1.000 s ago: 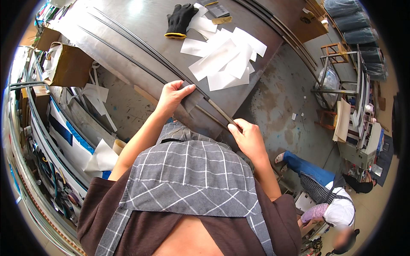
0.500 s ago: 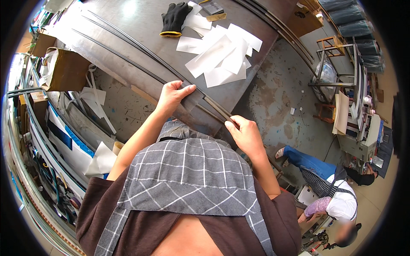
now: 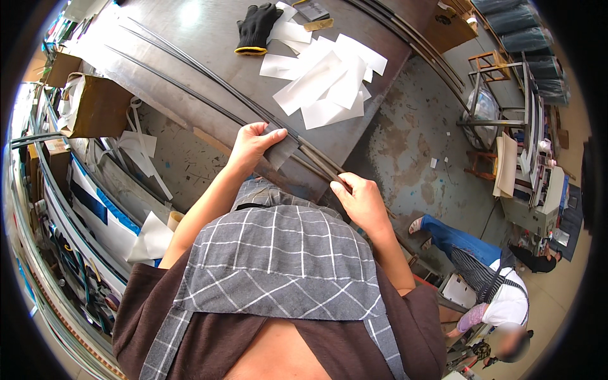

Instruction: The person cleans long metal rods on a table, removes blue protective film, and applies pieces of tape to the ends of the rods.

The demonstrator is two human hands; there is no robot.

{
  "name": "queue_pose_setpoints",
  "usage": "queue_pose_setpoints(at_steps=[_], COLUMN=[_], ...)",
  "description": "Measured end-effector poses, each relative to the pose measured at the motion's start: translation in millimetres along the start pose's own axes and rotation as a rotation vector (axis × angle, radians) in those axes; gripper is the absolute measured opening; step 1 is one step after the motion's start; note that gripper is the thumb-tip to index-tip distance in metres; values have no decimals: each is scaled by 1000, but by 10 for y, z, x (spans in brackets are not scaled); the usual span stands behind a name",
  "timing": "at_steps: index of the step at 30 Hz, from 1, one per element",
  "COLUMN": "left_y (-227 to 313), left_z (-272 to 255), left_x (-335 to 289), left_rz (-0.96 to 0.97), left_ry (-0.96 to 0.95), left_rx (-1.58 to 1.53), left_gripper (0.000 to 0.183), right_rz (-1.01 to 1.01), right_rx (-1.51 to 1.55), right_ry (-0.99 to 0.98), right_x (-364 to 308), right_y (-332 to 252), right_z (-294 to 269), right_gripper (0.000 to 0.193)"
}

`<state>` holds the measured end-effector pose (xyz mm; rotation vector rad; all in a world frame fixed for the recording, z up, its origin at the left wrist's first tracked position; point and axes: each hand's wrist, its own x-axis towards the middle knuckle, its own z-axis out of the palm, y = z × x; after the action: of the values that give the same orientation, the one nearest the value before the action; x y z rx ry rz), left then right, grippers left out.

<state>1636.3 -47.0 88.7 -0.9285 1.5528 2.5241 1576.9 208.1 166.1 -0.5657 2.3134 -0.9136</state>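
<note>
Long, thin dark rods [image 3: 201,74] run diagonally over the metal table [image 3: 215,38] and past its near edge toward me. My left hand [image 3: 254,144] pinches a small thin grey sheet [image 3: 280,152] against the rods, thumb on top. Whether the sheet is wrapped around them or only laid against them, I cannot tell. Farther down, near the rod ends, my right hand [image 3: 362,199] is closed around the rods, with the thumb along them.
White paper pieces [image 3: 329,79] lie heaped on the table beside a black glove [image 3: 258,28] with a yellow cuff. More rods [image 3: 405,31] cross the table's right side. A cardboard box [image 3: 101,104] stands at left. A co-worker [image 3: 484,266] is at lower right, near a metal frame [image 3: 500,123].
My left hand has shifted slightly left and down, and more of the grey sheet shows below the rods. My right hand moved slightly left. The co-worker's arm has moved.
</note>
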Motion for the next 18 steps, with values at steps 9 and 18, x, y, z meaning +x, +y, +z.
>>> queue_pose_setpoints(at_steps=[9,18], left_y=[4,16], left_z=[11,19], left_x=[-6,-6], left_rz=[15,-10], left_ry=[30,39], left_rx=[23,106], left_gripper=[20,20], right_rz=[-10,-25], right_rx=[3,3], right_ry=[-7,2], right_x=[-7,-1], right_y=[-7,-4], right_z=[17,17], right_gripper=[24,24])
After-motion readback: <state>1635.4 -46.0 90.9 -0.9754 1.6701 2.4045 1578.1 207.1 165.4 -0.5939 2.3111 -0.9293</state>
